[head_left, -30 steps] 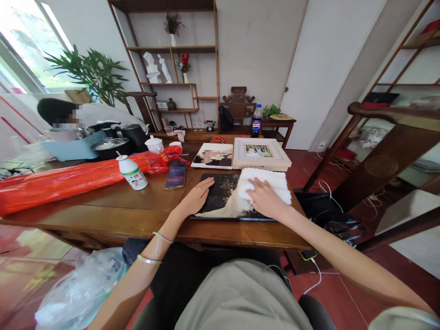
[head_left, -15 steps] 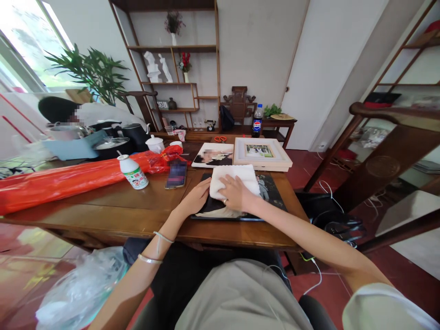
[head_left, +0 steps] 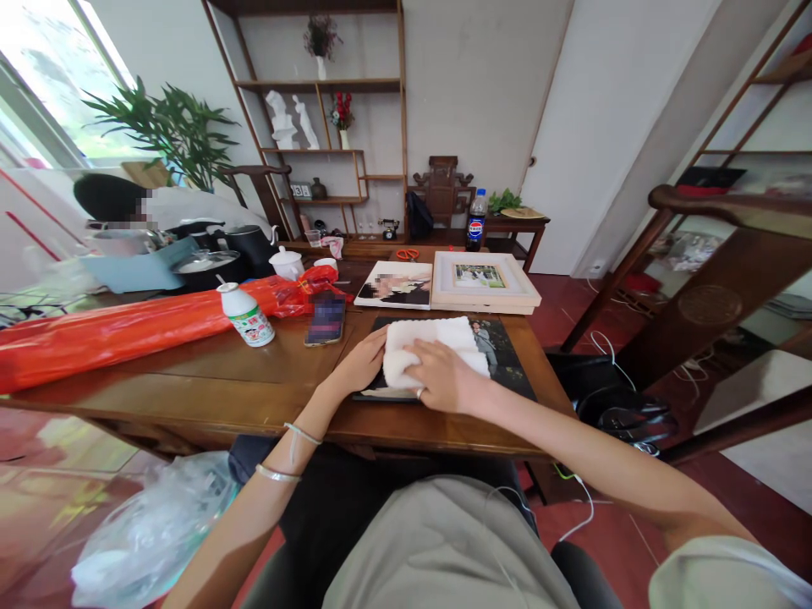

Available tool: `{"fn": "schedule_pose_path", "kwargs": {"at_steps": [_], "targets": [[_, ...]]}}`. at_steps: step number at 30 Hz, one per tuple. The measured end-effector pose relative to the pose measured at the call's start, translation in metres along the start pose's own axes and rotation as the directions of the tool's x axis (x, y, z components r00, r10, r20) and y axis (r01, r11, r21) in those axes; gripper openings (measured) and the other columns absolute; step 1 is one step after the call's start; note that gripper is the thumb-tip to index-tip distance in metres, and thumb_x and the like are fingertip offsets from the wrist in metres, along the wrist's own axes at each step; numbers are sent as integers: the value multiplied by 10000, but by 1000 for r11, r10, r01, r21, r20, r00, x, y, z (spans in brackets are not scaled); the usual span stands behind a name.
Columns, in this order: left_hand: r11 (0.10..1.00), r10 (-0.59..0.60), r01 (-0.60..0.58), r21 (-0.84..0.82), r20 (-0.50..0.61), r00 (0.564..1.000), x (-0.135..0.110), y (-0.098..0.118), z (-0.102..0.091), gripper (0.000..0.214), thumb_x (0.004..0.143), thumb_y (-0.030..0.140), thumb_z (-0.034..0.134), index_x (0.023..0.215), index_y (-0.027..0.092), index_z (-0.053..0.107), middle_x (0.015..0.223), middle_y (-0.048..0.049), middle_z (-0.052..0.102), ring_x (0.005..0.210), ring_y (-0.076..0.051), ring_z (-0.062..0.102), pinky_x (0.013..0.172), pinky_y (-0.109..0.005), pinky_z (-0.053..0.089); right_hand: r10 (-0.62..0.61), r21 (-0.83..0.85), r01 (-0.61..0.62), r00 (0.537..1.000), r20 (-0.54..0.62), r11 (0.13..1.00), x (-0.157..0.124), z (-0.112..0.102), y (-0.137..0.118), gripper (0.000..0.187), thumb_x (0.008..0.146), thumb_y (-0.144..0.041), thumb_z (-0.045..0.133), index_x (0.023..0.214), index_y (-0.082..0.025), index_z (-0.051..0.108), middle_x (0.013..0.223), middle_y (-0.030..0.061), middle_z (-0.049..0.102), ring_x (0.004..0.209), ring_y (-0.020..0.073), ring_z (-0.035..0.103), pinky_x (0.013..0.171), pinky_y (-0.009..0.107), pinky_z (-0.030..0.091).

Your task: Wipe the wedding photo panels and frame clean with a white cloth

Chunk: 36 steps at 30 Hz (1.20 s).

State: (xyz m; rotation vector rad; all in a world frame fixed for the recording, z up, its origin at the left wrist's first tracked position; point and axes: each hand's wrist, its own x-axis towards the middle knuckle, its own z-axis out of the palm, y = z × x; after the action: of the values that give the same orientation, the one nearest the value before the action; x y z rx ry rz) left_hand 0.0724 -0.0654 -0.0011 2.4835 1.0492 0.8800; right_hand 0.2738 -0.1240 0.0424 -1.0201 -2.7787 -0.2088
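Resting palm down on a white cloth [head_left: 437, 332], the right hand [head_left: 444, 378] held its fingers close together over the fabric; whether they pinched any of it could not be told. The cloth lay partly folded across the left and middle of a dark print [head_left: 512, 364], which was flat on the table [head_left: 285, 372], close to the near edge. A second earlier the cloth had covered the print's right end; it had since crossed to the left, then come a little nearer the person. That looked like a stroke over the surface, and it left the right end bare, a figure [head_left: 485, 345] showing there, while most of the pale area farther left was hidden. The left hand [head_left: 359, 366] had stayed at the print's left end, laid flat with nothing in its grasp, its fingertips beside the cloth; it seemed to steady the print. Just behind lay a photo panel [head_left: 415, 294] and, to its right, a pale frame [head_left: 523, 283], with orange scissors [head_left: 407, 254] and a cola bottle [head_left: 475, 224] farther back. Leftward were a phone [head_left: 326, 320], a white bottle [head_left: 249, 315] and a long red wrap [head_left: 139, 330]; beyond these, another person [head_left: 196, 207] was bent low.
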Motion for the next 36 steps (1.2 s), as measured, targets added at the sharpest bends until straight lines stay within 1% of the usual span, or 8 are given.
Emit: {"fn": "schedule_pose_path", "kwargs": {"at_steps": [5,9,16,20,24,28,31,36], "targets": [[998,-48,48,36,-17,999,0,0,2,432,896,233,298,1285,160,471,1385,-59,433,1312,-192,340,1111,-384,256,120,-2,-120,993,-4,993,29,2,52,255,768,-215,478,962,-157,633,991,125,615,951,264,537,770,339,403],[997,-56,56,53,-10,998,-1,2,1,440,899,239,286,1285,131,469,1386,-86,427,1306,-198,349,1111,-385,256,154,79,-153,988,-3,985,51,3,73,227,765,-253,491,915,-146,623,953,107,640,891,251,560,729,302,394],[996,-50,52,67,-21,999,-1,2,2,435,902,238,279,1283,152,470,1381,-83,430,1292,-205,367,1102,-408,273,147,363,-134,989,-8,922,107,1,80,395,822,-283,434,1160,-106,536,1195,148,576,1078,264,521,886,340,374],[994,-72,74,79,-26,997,-1,0,3,429,900,241,287,1263,136,490,1338,-96,474,1270,-213,396,1093,-401,290,56,383,-52,998,1,922,121,2,72,393,824,-248,431,1173,-90,522,1210,147,566,1098,246,512,928,334,351],[995,-68,69,77,-21,997,-1,0,2,435,904,242,282,1258,108,495,1336,-116,472,1256,-213,413,1088,-388,300,47,290,-55,998,34,956,113,-2,71,369,835,-246,409,1136,-80,542,1159,160,590,1060,259,533,895,352,368],[995,-71,72,71,-14,997,-1,1,1,437,907,250,280,1266,113,491,1363,-106,449,1272,-199,397,1099,-372,282,98,199,-111,992,78,974,94,-11,81,360,841,-263,397,1133,-108,538,1144,145,596,1040,264,542,867,351,379],[996,-64,63,67,1,998,-1,1,0,443,910,257,277,1280,115,474,1390,-95,420,1304,-190,352,1112,-370,256,172,132,-187,978,119,973,70,-16,91,352,863,-301,371,1100,-108,547,1084,153,612,984,277,559,820,353,398],[997,-62,62,53,6,998,-1,3,0,444,910,261,271,1283,124,469,1397,-82,414,1316,-181,333,1117,-370,243,238,45,-244,964,115,969,20,-24,102,321,872,-291,370,1054,-122,573,1070,154,601,992,284,541,811,347,393]]}}
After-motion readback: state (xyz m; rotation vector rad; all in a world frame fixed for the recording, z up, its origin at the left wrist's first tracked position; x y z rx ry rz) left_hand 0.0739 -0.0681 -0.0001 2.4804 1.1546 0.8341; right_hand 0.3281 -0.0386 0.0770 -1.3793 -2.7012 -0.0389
